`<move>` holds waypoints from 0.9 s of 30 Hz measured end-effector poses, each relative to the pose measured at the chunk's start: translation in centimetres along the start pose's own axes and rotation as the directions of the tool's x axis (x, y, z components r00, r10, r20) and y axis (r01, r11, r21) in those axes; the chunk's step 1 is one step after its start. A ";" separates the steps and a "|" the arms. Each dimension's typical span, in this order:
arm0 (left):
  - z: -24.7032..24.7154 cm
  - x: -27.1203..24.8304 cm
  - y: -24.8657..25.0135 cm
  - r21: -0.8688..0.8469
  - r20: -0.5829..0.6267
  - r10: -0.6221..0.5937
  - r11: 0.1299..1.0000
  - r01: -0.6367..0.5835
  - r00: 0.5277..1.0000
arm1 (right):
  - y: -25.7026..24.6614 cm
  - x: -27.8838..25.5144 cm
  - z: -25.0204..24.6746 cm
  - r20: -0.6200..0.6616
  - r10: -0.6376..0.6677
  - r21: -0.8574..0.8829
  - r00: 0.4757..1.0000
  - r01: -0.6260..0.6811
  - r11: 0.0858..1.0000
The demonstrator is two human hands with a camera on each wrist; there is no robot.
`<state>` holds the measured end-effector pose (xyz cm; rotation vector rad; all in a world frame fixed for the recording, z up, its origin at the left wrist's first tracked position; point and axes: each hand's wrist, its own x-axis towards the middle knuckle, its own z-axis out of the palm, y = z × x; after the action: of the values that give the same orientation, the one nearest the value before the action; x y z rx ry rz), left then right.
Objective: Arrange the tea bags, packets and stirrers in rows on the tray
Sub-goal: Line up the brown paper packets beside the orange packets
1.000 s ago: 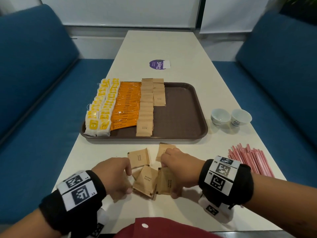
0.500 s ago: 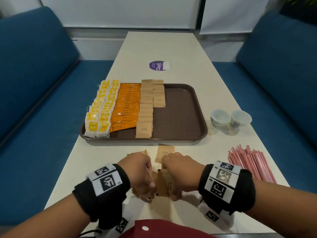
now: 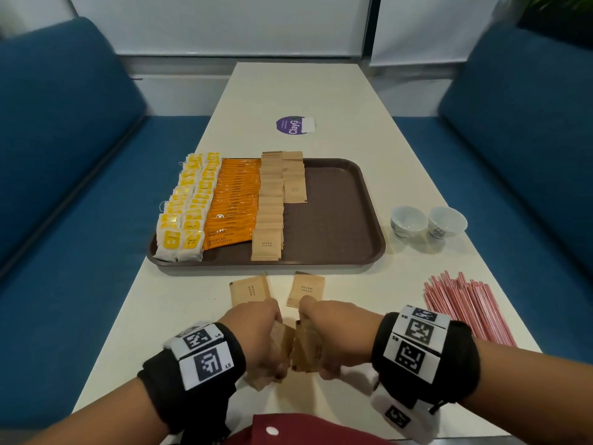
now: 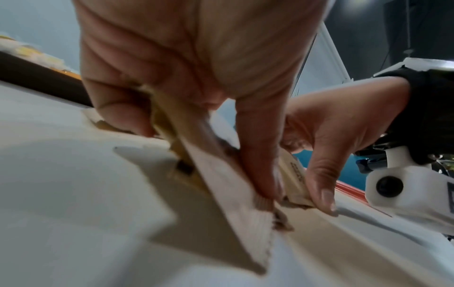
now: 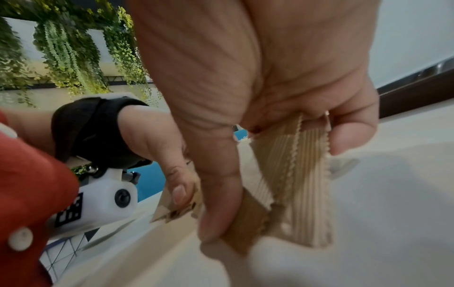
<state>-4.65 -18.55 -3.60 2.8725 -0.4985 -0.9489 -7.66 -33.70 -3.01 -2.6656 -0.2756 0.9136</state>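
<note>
both hands are pinching a messy bunch of brown sugar packets [image 3: 296,350] on the table just short of the tray [image 3: 337,220], left hand [image 3: 256,335] and right hand [image 3: 333,335] facing, so i'd tap the edges square before laying them into the short row.

From my head view, my left grip [image 3: 256,335] and right grip [image 3: 327,332] hide most of the brown sugar packets [image 3: 298,348] I hold; how many, I cannot tell. My knuckles cover the near edge of the loose packet [image 3: 248,292] at 11 o'clock. The left wrist view is motion-blurred.
</note>
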 end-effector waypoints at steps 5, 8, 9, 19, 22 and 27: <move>-1.9 0.0 -1.0 -0.199 -0.007 -0.006 0.980 0.005 1.000 | 0.8 0.4 -2.2 -0.101 0.007 0.148 0.995 0.008 0.989; -3.7 1.0 -1.9 -0.331 -0.077 -0.037 0.944 0.009 0.996 | 1.1 1.5 -3.4 -0.132 0.060 0.188 0.989 -0.035 0.982; -4.0 1.4 -2.0 -0.316 -0.101 -0.043 0.949 0.009 0.994 | 1.1 1.9 -3.5 -0.130 0.079 0.185 0.988 -0.054 0.981; -2.6 3.4 -2.4 0.067 -0.179 -0.011 0.998 0.023 0.984 | 1.2 3.3 -2.6 -0.172 0.096 0.005 0.980 -0.097 0.995; -2.4 3.5 -2.3 0.066 -0.172 -0.019 0.997 0.031 0.985 | 1.2 3.2 -2.4 -0.161 0.117 0.037 0.980 -0.113 0.993; -2.5 3.5 -2.0 -0.021 -0.115 -0.066 0.998 0.064 0.991 | 0.8 3.2 -2.5 -0.158 0.104 -0.030 0.982 -0.110 0.994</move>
<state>0.05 -17.90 -3.96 2.9230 -0.3871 -0.7849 -3.49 -34.12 -3.22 -2.7922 -0.1165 0.7307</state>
